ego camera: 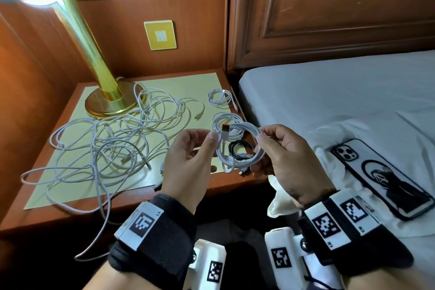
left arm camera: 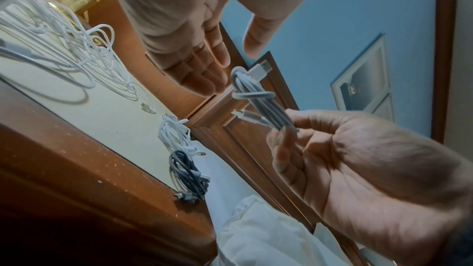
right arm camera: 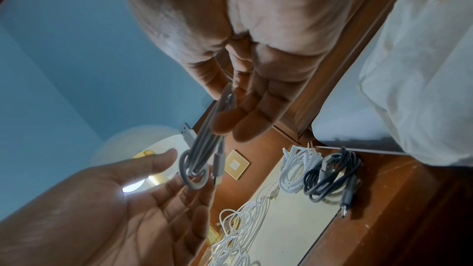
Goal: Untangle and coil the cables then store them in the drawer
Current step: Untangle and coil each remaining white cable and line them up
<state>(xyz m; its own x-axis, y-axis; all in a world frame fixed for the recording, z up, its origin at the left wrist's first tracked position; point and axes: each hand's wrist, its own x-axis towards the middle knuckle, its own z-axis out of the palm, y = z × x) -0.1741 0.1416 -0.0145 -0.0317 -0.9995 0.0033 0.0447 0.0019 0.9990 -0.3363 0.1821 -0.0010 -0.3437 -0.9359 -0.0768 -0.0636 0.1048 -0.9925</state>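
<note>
A coiled white cable [ego camera: 237, 162] with an orange-tipped USB plug hangs above the nightstand's right front corner. My right hand [ego camera: 260, 139] pinches its right side between thumb and fingers. In the left wrist view the coil [left arm camera: 252, 94] is wrapped near the plug, and my left hand [left arm camera: 230, 62] is spread beside it with straight fingers. In the right wrist view, my right hand [right arm camera: 230, 96] grips the coil [right arm camera: 197, 161]. A big tangle of white cables [ego camera: 113, 139] covers the nightstand. No drawer shows in any view.
Two white coils [ego camera: 220, 97] [ego camera: 227, 120] and a black coil [ego camera: 241, 149] lie on the nightstand [ego camera: 70, 214] at its right side. A brass lamp [ego camera: 106, 101] stands at the back left. A phone [ego camera: 381, 179] lies on the bed [ego camera: 329, 101] to the right.
</note>
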